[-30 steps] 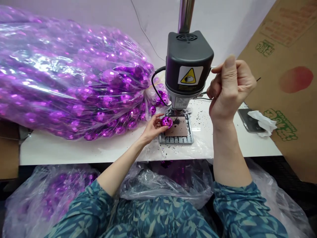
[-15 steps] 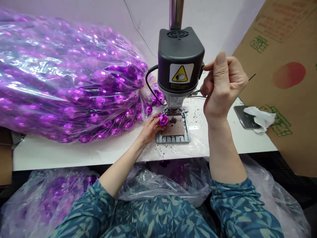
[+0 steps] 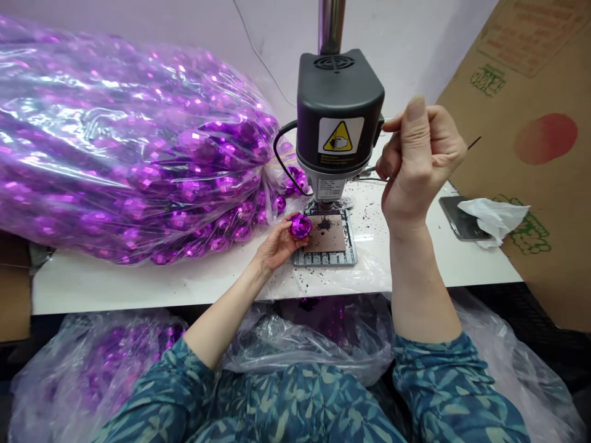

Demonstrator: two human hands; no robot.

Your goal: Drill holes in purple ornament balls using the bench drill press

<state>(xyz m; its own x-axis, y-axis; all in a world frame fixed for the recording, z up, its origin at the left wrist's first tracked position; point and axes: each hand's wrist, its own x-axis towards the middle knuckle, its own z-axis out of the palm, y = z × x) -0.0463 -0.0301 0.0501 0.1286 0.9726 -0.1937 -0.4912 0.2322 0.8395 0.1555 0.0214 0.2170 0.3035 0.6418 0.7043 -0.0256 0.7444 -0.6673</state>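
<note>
My left hand point(image 3: 278, 244) is closed around a shiny purple faceted ball point(image 3: 301, 226), held at the left edge of a brown board point(image 3: 330, 235). The board lies on the grey slotted base point(image 3: 325, 259) of a small bench drill press point(image 3: 340, 111), under its black motor housing. Fingers curled, my right hand point(image 3: 420, 160) grips the press's lever point(image 3: 370, 170) to the right of the housing; most of the lever is hidden in the hand. Dark shavings point(image 3: 325, 224) are scattered over the board and around the base.
A large clear bag point(image 3: 138, 147) of purple balls fills the table's left side. Loose balls point(image 3: 279, 204) lie by its tied neck. At right are a phone point(image 3: 457, 218), a crumpled tissue point(image 3: 496, 216) and a cardboard box point(image 3: 530, 184). Plastic bags point(image 3: 314, 338) hang below the table point(image 3: 184, 289).
The purple ball has turned in my left hand and shifted slightly left, away from the middle of the board. My right hand stays on the lever. The view has moved a little.
</note>
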